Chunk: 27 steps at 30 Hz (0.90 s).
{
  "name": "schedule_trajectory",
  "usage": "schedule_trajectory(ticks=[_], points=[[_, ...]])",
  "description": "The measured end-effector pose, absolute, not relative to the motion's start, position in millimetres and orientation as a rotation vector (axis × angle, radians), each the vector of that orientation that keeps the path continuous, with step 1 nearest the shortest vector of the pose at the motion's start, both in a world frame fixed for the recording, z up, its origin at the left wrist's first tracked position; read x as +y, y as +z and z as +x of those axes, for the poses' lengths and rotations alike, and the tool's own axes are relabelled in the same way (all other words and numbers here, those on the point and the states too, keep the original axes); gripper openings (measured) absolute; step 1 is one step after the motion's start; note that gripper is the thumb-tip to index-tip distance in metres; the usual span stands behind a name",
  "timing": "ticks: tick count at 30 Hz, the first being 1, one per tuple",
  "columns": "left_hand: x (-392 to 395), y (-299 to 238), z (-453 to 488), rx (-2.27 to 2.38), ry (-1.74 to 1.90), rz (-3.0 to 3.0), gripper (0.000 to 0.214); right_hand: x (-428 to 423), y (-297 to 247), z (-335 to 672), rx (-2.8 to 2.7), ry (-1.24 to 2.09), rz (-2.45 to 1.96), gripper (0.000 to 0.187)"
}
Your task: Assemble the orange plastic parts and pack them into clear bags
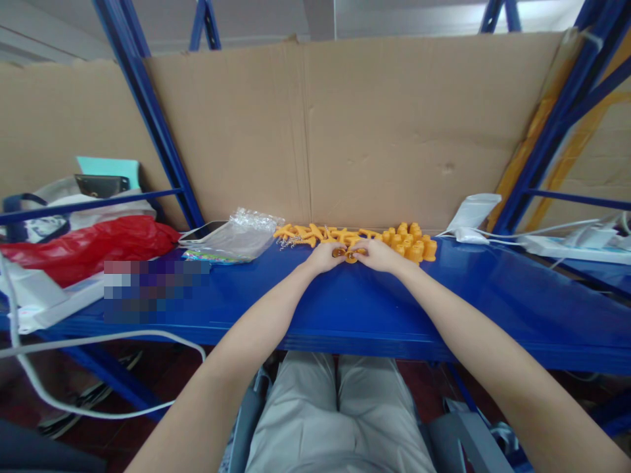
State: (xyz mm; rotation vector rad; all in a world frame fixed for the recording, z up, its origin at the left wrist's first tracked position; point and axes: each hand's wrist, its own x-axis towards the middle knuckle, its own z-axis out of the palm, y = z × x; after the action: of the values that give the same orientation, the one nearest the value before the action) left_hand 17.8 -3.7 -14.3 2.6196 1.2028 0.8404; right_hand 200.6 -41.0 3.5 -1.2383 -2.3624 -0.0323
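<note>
My left hand (pixel 325 257) and my right hand (pixel 378 256) meet near the back of the blue table, fingers closed. Between their fingertips is a small orange piece with round, darker amber parts (pixel 351 257); its exact kind is too small to make out. Both hands appear to grip it. Just behind my left hand lies a row of orange figures with thin limbs (pixel 310 234), some with small metal chains. Beside my right hand stand several orange cup-like pieces (pixel 414 244) in a cluster. My fingers partly cover the piece.
Left on the blue table (pixel 335 312) are clear plastic bags (pixel 241 236) and a red plastic bag (pixel 118 243). A white device (pixel 473 220) with cables sits at the right, before a cardboard wall (pixel 394 131). A white cable (pixel 98 335) hangs at the left edge.
</note>
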Motion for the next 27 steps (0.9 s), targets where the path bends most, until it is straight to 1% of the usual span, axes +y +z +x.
schedule_trajectory(ticks=[4,7,11,17,20,27], points=[[-2.5,-12.9,19.0,1.272,0.884,2.584,0.020,-44.5,7.2,202.5,-2.278,-0.125,-1.452,0.035],[-1.7,-12.5,19.4,1.281,0.908,2.571,0.018,-46.9,10.4,206.1,-2.216,-0.181,-1.610,0.033],[0.4,-13.7,19.5,1.281,0.935,2.592,0.015,-49.3,12.8,207.8,-2.225,-0.144,-1.744,0.031],[6.4,-16.7,17.7,1.265,0.971,2.644,0.011,-44.3,5.3,206.7,-2.389,-0.059,-1.486,0.023],[8.0,-17.4,17.0,1.253,0.978,2.645,0.011,-38.6,0.6,210.1,-2.371,-0.043,-1.392,0.025],[6.7,-18.3,16.7,1.242,0.988,2.669,0.011,-31.2,-4.0,214.3,-2.377,-0.050,-1.353,0.029]])
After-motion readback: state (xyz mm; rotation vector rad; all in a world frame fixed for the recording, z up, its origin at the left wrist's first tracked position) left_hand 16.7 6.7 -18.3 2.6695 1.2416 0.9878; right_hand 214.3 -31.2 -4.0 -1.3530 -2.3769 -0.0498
